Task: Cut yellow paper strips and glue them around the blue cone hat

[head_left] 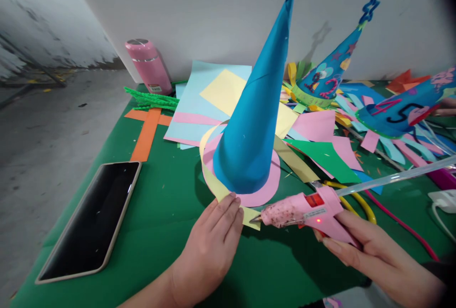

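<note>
A tall blue paper cone (254, 108) stands upright on a pink paper disc (265, 189) on the green table (160, 232). A pale yellow paper strip (213, 184) curls round the disc's near edge. My left hand (213, 246) presses the end of that strip with its fingertips held together. My right hand (366, 246) grips a pink hot glue gun (302, 210) by the handle. Its nozzle points left at the strip's end, right beside my left fingers. A clear glue stick (395, 177) juts from the gun's back.
A dark tablet (94, 218) lies at the left near the table edge. A pink bottle (149, 66), green pipe cleaners (153, 100) and paper sheets (210, 99) lie behind. Two decorated cone hats (331, 70) and scraps fill the right. A white plug (445, 200) sits far right.
</note>
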`<state>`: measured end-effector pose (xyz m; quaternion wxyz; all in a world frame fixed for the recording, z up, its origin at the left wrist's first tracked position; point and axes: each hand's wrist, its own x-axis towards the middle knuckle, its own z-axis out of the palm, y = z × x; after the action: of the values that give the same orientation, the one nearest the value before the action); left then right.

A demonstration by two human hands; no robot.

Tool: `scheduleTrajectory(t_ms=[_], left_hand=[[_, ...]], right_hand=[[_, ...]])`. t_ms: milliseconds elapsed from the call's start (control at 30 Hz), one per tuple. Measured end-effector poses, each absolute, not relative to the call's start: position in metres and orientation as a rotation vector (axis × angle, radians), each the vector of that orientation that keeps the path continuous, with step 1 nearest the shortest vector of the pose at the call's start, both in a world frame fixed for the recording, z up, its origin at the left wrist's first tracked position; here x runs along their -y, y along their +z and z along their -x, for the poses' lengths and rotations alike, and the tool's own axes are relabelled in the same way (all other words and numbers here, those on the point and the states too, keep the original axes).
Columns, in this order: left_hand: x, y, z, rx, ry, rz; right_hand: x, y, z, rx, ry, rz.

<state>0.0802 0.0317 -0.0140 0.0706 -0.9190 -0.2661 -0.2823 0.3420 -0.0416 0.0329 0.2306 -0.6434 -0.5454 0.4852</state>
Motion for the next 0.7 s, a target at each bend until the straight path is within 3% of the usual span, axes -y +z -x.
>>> scheduleTrajectory(t_ms=[700], left_hand=[[-0.0293, -0.0147, -0.0793, 0.797, -0.872, 2.746]], right_hand=[[0.0365, 0.0278, -0.3418, 1.507, 1.196, 1.781]])
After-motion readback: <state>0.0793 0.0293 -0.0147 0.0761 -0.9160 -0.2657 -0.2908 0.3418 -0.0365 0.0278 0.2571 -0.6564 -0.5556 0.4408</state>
